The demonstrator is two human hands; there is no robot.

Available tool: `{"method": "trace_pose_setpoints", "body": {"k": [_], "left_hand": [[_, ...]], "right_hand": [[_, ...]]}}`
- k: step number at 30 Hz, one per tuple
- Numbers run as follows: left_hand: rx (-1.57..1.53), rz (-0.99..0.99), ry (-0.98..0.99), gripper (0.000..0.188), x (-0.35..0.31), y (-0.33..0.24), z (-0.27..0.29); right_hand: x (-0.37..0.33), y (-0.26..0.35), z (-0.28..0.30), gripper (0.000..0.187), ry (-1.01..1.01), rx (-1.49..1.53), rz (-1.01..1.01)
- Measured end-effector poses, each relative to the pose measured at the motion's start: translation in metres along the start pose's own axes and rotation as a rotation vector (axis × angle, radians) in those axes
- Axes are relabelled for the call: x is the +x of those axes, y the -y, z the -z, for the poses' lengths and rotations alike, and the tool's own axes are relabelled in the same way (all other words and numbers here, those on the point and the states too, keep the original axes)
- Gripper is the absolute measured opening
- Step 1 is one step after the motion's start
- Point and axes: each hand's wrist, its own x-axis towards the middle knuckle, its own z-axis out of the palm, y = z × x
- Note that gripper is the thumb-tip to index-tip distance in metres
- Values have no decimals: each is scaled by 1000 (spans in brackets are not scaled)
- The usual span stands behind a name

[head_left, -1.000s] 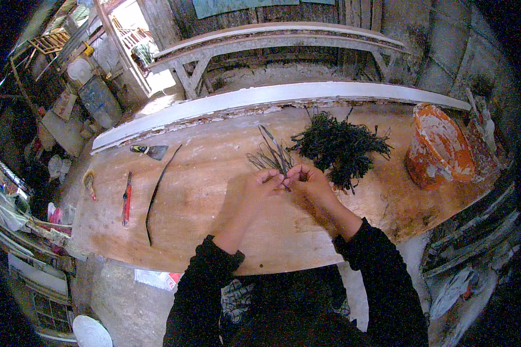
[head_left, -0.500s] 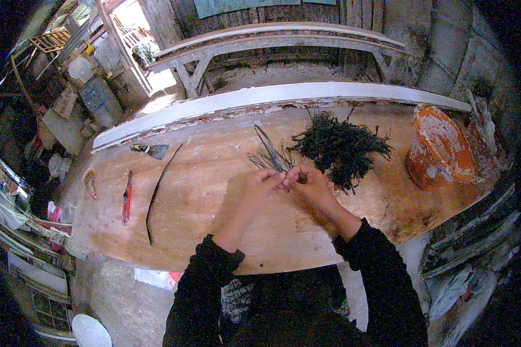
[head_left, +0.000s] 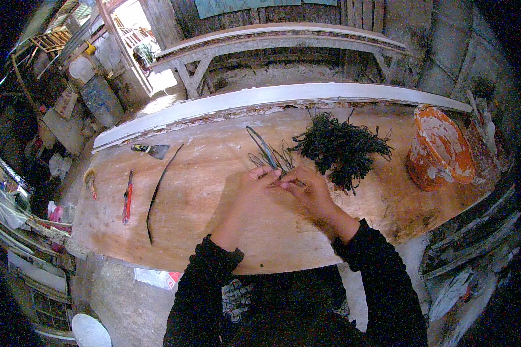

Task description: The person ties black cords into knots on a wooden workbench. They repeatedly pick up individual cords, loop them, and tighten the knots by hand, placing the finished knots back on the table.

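Over the middle of the wooden table [head_left: 197, 214], my two hands meet fingertip to fingertip. My left hand [head_left: 257, 184] pinches a thin dark strip [head_left: 259, 140], whose long loop sticks up and away from the fingers. My right hand [head_left: 308, 186] is closed at the strip's near end, thumb and forefinger together; the fingers hide that end. Just beyond the hands lies a small bunch of thin strips [head_left: 283, 155], partly covered by them. To its right sits a large tangled heap of knotted black strips [head_left: 341, 144].
Left on the table are a putty knife [head_left: 151, 151], a brush [head_left: 90, 183], a red utility knife [head_left: 127, 196] and a single long black strip [head_left: 158, 191]. An orange plaster-smeared bucket [head_left: 440, 151] stands at the right. A long white board [head_left: 272, 94] runs along the far edge.
The strip's loop has tilted further left. My left fingers have shifted slightly up and left along it, and my right hand has turned a little. Everything else is where it was.
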Motion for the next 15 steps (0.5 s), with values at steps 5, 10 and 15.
{"method": "trace_pose_setpoints", "body": {"k": [5, 10, 15], "left_hand": [[-37, -10, 3, 10, 1, 5, -3], [-65, -57, -2, 10, 2, 9, -2], [-143, -106, -30, 14, 0, 5, -4]], "right_hand": [[-1, -13, -6, 8, -175, 402, -290], [2, -7, -3, 13, -149, 595, -454], [2, 0, 4, 17, -55, 555, -440]]}}
